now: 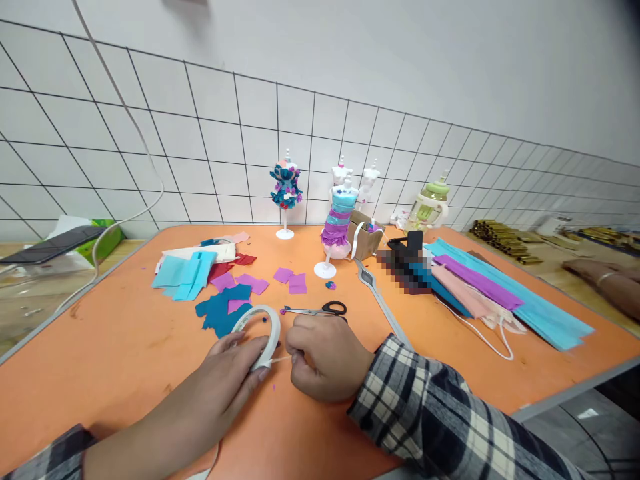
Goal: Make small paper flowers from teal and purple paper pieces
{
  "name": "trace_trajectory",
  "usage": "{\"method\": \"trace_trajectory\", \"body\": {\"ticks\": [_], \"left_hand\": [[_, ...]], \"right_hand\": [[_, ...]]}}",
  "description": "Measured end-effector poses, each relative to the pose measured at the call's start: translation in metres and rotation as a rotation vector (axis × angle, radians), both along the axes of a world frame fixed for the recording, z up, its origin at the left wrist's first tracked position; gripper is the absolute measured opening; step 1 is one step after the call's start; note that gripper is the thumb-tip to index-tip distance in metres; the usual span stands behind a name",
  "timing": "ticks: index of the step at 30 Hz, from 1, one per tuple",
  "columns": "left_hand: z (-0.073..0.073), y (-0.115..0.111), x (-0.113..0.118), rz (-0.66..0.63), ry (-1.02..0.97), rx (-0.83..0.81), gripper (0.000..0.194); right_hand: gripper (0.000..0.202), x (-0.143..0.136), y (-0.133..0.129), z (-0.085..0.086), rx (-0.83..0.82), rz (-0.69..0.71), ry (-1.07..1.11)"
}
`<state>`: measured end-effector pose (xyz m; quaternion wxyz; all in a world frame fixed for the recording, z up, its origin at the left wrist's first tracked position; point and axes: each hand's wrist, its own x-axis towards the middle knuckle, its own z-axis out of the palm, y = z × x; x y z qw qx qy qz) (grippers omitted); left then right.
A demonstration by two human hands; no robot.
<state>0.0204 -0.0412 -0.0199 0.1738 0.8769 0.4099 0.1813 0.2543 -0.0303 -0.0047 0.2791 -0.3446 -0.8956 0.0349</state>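
Low over the orange table, my left hand (227,373) grips a white roll of tape (274,333) that stands on edge. My right hand (327,357) is closed in a pinch on the tape's loose end, and a short strip stretches between roll and fingers. Just beyond my right hand lie scissors (320,311) with black handles. Dark teal paper pieces (225,310) lie by the roll, with purple squares (297,283) past them. Further back stands a small dress form (343,217) wrapped in light blue and purple.
Another decorated dress form (286,187) and two white ones stand at the back, near a cardboard box (367,237). Light blue sheets (185,273) lie left; long coloured strips (480,277) lie right. A grey strap (383,303) crosses the table. A green-lidded bottle (430,207) stands behind.
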Motion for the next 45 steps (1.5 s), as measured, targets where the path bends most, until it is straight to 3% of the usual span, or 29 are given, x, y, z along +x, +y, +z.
{"method": "trace_trajectory", "body": {"ticks": [6,9,11,13,15,17,20,27,30,34,37,39,41,43,45], "left_hand": [[0.0,-0.002,-0.002,-0.021,0.005,-0.032,0.034],[-0.005,-0.002,-0.003,0.025,0.004,-0.051,0.037],[-0.007,-0.002,-0.004,0.069,0.002,-0.055,0.038],[-0.009,-0.003,-0.005,0.105,-0.009,-0.058,0.04],[-0.009,-0.003,-0.004,0.123,-0.023,-0.062,0.041],[-0.007,-0.004,-0.002,0.13,-0.032,-0.068,0.04],[-0.004,-0.005,0.003,0.129,-0.016,-0.077,0.04],[0.002,-0.004,0.005,0.08,0.056,-0.002,0.036],[0.001,-0.002,0.005,0.07,0.141,0.035,0.038],[-0.003,0.002,0.003,-0.072,0.2,0.088,0.032],[0.001,0.011,-0.009,-0.133,0.195,0.191,0.034],[0.01,0.02,-0.021,0.002,0.17,0.306,0.036],[0.024,0.03,-0.038,0.164,0.184,0.36,0.026],[0.039,0.04,-0.058,0.314,0.197,0.389,0.031],[0.049,0.052,-0.082,0.42,0.218,0.424,0.035]], "right_hand": [[0.024,-0.003,0.002,-0.002,-0.2,-0.022,0.112],[0.038,-0.001,0.005,-0.003,-0.338,-0.024,0.177],[0.037,0.002,0.006,-0.003,-0.345,-0.037,0.228],[0.021,0.005,0.007,-0.003,-0.238,-0.052,0.302],[0.026,0.006,0.006,-0.004,-0.049,-0.006,0.334],[0.028,0.005,0.005,-0.005,0.158,0.064,0.278],[0.011,0.001,0.004,-0.011,0.379,0.079,0.137],[0.015,-0.003,0.001,-0.014,0.455,0.028,-0.066],[0.013,-0.004,-0.001,-0.011,0.33,0.021,-0.189],[0.007,-0.004,-0.001,-0.006,-0.032,0.069,-0.183],[0.009,-0.001,0.0,0.0,-0.314,0.243,-0.074],[0.012,0.003,0.001,0.003,-0.486,0.398,0.057],[0.012,0.01,0.006,0.004,-0.618,0.429,0.221],[0.012,0.023,0.017,0.003,-0.664,0.309,0.347],[0.011,0.041,0.032,0.001,-0.63,0.104,0.421]]}}
